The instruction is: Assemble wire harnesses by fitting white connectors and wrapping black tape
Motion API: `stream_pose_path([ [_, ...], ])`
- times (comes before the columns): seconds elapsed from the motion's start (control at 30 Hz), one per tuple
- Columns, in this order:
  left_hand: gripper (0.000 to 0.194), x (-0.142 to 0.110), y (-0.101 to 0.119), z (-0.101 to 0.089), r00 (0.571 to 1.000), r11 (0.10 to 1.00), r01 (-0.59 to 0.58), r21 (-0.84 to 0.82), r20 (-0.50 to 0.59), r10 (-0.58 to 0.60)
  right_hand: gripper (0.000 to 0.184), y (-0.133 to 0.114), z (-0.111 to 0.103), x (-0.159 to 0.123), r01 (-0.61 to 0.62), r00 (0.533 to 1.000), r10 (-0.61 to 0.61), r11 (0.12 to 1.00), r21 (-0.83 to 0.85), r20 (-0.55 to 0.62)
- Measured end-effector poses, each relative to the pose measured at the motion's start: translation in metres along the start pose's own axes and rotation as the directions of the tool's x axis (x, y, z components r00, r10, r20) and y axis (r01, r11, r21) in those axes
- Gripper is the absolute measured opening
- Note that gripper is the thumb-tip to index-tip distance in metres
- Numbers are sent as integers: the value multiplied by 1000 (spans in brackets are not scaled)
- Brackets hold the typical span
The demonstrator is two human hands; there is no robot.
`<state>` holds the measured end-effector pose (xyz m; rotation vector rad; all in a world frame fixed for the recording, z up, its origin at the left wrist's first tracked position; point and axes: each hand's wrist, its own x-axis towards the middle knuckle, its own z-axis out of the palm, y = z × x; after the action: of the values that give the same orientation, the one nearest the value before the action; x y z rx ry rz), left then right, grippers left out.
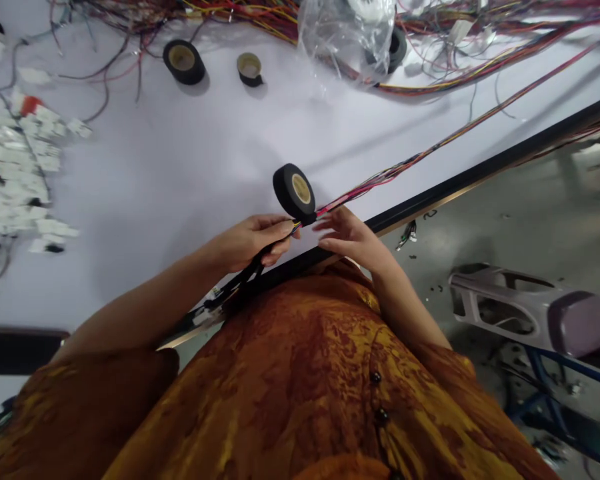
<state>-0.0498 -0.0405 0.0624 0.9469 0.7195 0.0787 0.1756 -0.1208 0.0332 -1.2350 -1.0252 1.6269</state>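
head view | black-taped multicoloured wire harness is clenched by left hand | roll of black cloth tape is seated on the harness, against the left fingertips | right hand is open, fingers released, just beside the roll | harness axis is laid diagonally along black near bench edge
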Motion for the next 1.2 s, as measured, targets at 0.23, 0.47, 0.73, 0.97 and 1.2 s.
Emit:
stream_pose_path([
  [0.23,38,-7,13,5,983,990,96,-103,163,-79,104,-6,12,47,152,974,-152,988,17,166],
  [0.47,31,-7,15,5,973,960,142,-243,212,-90,40,-16,-2,48,303,942,-288,951,-67,171],
  [0.73,34,-5,5,-8,999,972,-51,228,2,52,32,18,38,-6,137,990,-126,973,-185,70],
  [0.97,22,-8,-3,3,916,468,-48,883,-147,372,38,-54,33,-18,59,987,-56,998,-17,149],
  [1.2,36,-7,-5,-3,997,989,-69,129,55,62,25,-23,8,10,2,984,-17,996,87,176],
])
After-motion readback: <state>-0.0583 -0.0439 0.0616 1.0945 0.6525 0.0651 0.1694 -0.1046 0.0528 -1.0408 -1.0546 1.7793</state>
